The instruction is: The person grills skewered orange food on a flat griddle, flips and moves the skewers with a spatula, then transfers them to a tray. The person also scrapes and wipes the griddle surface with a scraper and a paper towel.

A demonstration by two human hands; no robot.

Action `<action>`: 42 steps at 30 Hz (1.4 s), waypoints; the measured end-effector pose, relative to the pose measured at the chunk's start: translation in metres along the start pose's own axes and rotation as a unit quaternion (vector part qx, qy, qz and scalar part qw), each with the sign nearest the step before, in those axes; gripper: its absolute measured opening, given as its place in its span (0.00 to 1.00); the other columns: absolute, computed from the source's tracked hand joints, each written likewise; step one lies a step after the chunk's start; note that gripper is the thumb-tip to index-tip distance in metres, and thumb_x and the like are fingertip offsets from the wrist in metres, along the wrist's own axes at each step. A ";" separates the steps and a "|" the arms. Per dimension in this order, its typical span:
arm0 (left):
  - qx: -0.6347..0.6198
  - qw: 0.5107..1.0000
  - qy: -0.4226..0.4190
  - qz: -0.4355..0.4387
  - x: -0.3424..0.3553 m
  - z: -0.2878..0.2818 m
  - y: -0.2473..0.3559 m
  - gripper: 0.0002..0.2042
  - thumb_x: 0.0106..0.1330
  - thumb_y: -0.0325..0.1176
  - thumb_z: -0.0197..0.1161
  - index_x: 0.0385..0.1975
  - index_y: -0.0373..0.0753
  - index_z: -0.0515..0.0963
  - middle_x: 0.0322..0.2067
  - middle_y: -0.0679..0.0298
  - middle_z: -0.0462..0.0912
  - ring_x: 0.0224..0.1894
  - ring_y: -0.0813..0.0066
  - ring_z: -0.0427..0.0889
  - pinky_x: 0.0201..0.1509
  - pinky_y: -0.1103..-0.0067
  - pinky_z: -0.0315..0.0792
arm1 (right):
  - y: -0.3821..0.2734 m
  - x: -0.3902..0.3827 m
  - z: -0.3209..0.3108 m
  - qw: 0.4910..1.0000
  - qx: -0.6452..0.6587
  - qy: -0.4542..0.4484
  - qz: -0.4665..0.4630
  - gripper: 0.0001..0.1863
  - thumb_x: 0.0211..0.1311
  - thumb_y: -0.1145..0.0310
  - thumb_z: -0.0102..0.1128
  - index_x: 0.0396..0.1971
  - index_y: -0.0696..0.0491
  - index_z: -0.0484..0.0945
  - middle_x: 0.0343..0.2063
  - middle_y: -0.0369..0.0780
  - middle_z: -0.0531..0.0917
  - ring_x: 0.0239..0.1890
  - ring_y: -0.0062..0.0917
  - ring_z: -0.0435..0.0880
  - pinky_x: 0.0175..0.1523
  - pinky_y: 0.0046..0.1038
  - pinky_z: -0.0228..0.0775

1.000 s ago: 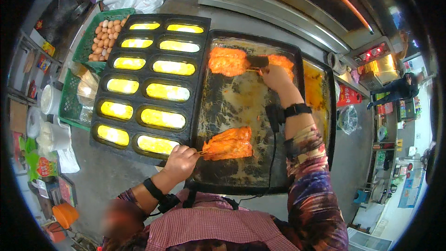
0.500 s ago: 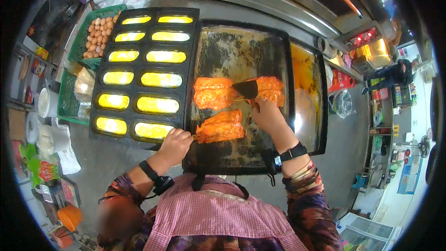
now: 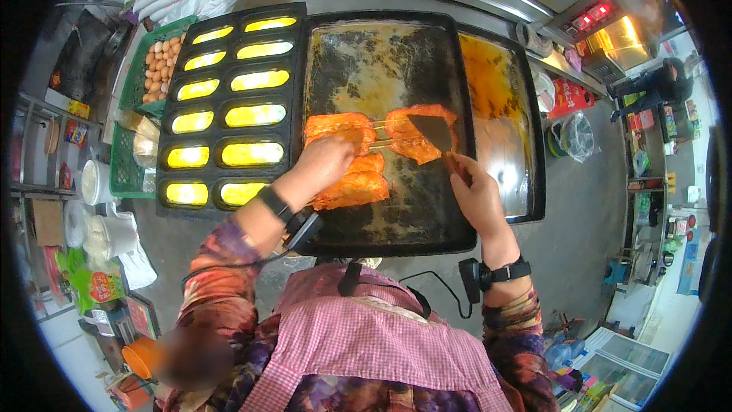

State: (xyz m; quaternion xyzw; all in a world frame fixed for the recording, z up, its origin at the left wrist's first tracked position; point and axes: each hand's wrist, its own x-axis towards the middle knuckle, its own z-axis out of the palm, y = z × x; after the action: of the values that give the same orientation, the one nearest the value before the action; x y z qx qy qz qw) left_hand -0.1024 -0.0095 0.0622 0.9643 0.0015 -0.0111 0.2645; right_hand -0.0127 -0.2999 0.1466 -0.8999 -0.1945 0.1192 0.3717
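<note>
On the dark baking tray (image 3: 374, 53) lie flat orange-red coated pieces of meat on thin wooden sticks. My right hand (image 3: 479, 192) grips a spatula (image 3: 432, 134), its dark blade resting over the right-hand piece (image 3: 404, 133). Across the tray, my left hand (image 3: 326, 162) reaches over the upper left piece (image 3: 335, 123), with its fingers curled close to the wooden sticks (image 3: 379, 137); whatever they pinch is hidden. Below that hand, another piece (image 3: 354, 189) lies partly covered by it.
Left of the tray stands a black mould (image 3: 217, 97) with oval wells of yellow filling. Beyond it, a green crate (image 3: 136, 80) holds brown eggs (image 3: 160, 69). A second, oily tray (image 3: 499, 118) sits at the right. A person (image 3: 656, 88) stands at the far right.
My left hand has moved up and right from the lower piece's stick to the upper left piece. My right hand has drawn right and down, shifting the spatula blade rightward and uncovering sticks.
</note>
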 end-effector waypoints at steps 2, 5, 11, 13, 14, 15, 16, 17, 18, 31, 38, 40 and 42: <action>0.006 1.000 0.013 0.012 0.034 0.018 0.007 0.07 0.58 0.33 0.58 0.31 0.37 0.78 0.34 0.53 0.77 0.38 0.52 0.77 0.42 0.62 0.72 | 0.005 -0.010 -0.002 1.000 -0.005 -0.011 -0.019 0.17 0.57 0.73 0.57 0.48 0.59 0.75 0.39 0.48 0.81 0.42 0.35 0.82 0.46 0.29 0.73; 0.042 0.999 0.007 -0.005 0.066 0.043 0.015 0.06 0.56 0.30 0.57 0.29 0.36 0.78 0.35 0.53 0.76 0.39 0.53 0.77 0.43 0.63 0.72 | 0.014 -0.019 0.000 0.997 -0.067 -0.013 -0.043 0.18 0.56 0.72 0.57 0.48 0.57 0.74 0.41 0.51 0.80 0.43 0.43 0.81 0.47 0.34 0.74; 0.100 0.991 -0.075 -0.047 0.088 0.056 0.021 0.06 0.54 0.25 0.56 0.30 0.35 0.78 0.40 0.53 0.76 0.43 0.54 0.77 0.45 0.65 0.74 | 0.030 -0.021 0.007 0.989 -0.136 -0.058 -0.021 0.20 0.55 0.71 0.57 0.49 0.57 0.73 0.42 0.50 0.78 0.41 0.47 0.79 0.46 0.39 0.73; 0.137 0.988 -0.068 0.011 0.087 0.055 0.020 0.06 0.54 0.25 0.56 0.31 0.34 0.77 0.40 0.53 0.76 0.43 0.54 0.77 0.45 0.65 0.74 | 0.033 -0.020 0.009 0.987 -0.144 -0.069 -0.009 0.20 0.56 0.71 0.56 0.50 0.56 0.73 0.42 0.49 0.78 0.41 0.47 0.79 0.45 0.40 0.73; 0.157 0.985 -0.062 0.041 0.086 0.055 0.019 0.06 0.54 0.25 0.56 0.31 0.34 0.76 0.39 0.53 0.76 0.43 0.54 0.77 0.45 0.66 0.74 | 0.034 -0.020 0.009 0.986 -0.151 -0.066 -0.018 0.19 0.56 0.71 0.55 0.50 0.56 0.73 0.42 0.49 0.78 0.40 0.47 0.79 0.45 0.40 0.73; 0.162 0.983 -0.065 0.056 0.086 0.054 0.017 0.06 0.54 0.25 0.56 0.31 0.33 0.76 0.39 0.53 0.76 0.43 0.54 0.77 0.45 0.66 0.74 | 0.034 -0.020 0.009 0.986 -0.152 -0.069 -0.017 0.19 0.56 0.70 0.55 0.50 0.55 0.73 0.41 0.49 0.78 0.40 0.47 0.79 0.44 0.40 0.73; 0.169 0.981 -0.066 0.072 0.086 0.054 0.015 0.06 0.54 0.25 0.56 0.31 0.33 0.75 0.38 0.53 0.76 0.43 0.53 0.77 0.46 0.66 0.74 | 0.034 -0.020 0.009 0.985 -0.155 -0.072 -0.014 0.19 0.57 0.70 0.54 0.49 0.55 0.73 0.41 0.49 0.78 0.40 0.47 0.79 0.44 0.40 0.73; 0.175 0.978 -0.067 0.088 0.086 0.054 0.013 0.06 0.54 0.25 0.56 0.31 0.33 0.75 0.38 0.52 0.76 0.43 0.53 0.77 0.46 0.66 0.74 | 0.034 -0.020 0.008 0.986 -0.152 -0.073 -0.018 0.19 0.57 0.70 0.54 0.49 0.55 0.73 0.41 0.49 0.78 0.40 0.47 0.79 0.44 0.41 0.73; 0.172 0.979 -0.074 0.086 0.088 0.054 0.010 0.06 0.53 0.25 0.56 0.31 0.33 0.75 0.38 0.52 0.76 0.43 0.53 0.77 0.46 0.66 0.73 | 0.034 -0.020 0.007 0.986 -0.149 -0.074 -0.021 0.18 0.57 0.70 0.54 0.49 0.55 0.73 0.41 0.49 0.78 0.40 0.47 0.79 0.44 0.41 0.73; 0.059 0.979 -0.160 0.109 0.111 0.038 -0.011 0.07 0.62 0.30 0.53 0.31 0.34 0.75 0.33 0.51 0.77 0.39 0.49 0.76 0.42 0.63 0.70 | 0.024 -0.017 0.010 0.992 -0.120 0.009 -0.032 0.17 0.57 0.69 0.53 0.48 0.54 0.73 0.40 0.48 0.78 0.35 0.47 0.80 0.41 0.42 0.75; 0.051 0.978 -0.162 0.120 0.113 0.036 -0.014 0.07 0.62 0.30 0.53 0.31 0.34 0.75 0.34 0.51 0.76 0.40 0.50 0.75 0.43 0.63 0.70 | 0.020 -0.015 0.037 0.982 -0.184 -0.049 0.022 0.19 0.57 0.69 0.53 0.50 0.56 0.72 0.40 0.49 0.77 0.35 0.47 0.80 0.39 0.42 0.74; 0.034 0.980 -0.154 0.122 0.113 0.037 -0.016 0.07 0.62 0.30 0.53 0.31 0.34 0.75 0.34 0.51 0.76 0.40 0.49 0.75 0.43 0.63 0.70 | 0.019 -0.016 0.041 0.978 -0.201 -0.050 0.034 0.19 0.58 0.69 0.53 0.50 0.55 0.71 0.39 0.48 0.77 0.33 0.47 0.80 0.38 0.43 0.75; 0.032 0.979 -0.175 0.101 0.115 0.038 -0.018 0.07 0.62 0.31 0.53 0.30 0.33 0.74 0.34 0.52 0.76 0.40 0.50 0.75 0.43 0.63 0.69 | 0.018 -0.016 0.044 0.977 -0.204 -0.051 0.021 0.19 0.58 0.70 0.52 0.50 0.55 0.71 0.38 0.48 0.77 0.33 0.47 0.80 0.37 0.43 0.75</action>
State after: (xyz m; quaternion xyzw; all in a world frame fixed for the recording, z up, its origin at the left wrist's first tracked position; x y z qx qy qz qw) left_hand 0.0114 -0.0141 0.0176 0.9504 -0.1431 -0.1533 0.2299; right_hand -0.0380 -0.2917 0.1043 -0.9534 -0.2145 0.1306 0.1673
